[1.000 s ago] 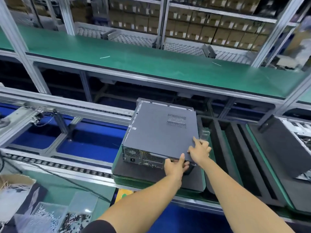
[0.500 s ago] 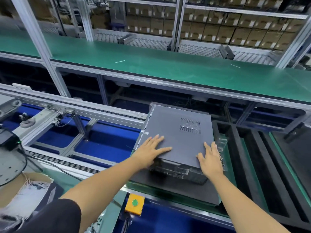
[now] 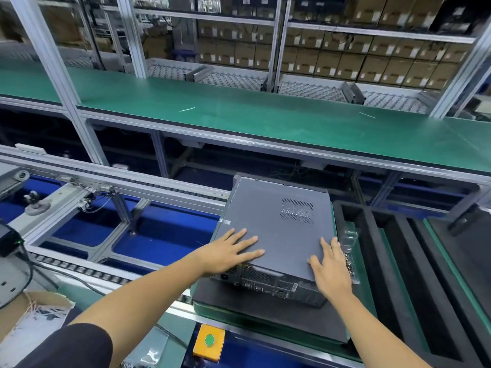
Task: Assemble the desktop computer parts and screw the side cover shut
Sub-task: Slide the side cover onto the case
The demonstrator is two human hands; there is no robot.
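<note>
Both hands lie flat with straight, spread fingers on the near end of the grey sheet-metal side cover (image 3: 276,221) of a desktop computer case: the left hand (image 3: 228,252) at the near left corner, the right hand (image 3: 330,269) at the near right edge, neither curled round anything. That boxy case lies on its side on a black foam pad (image 3: 255,306) over a green-edged pallet on the conveyor line, rear ports facing the person. It looks heavy and rigid, though the thin panel probably flexes and its smooth paint is slippery, so flat palm pressure near the edges suits sliding it home. A clear plastic bag of small parts (image 3: 349,251) lies just beside the right hand.
</note>
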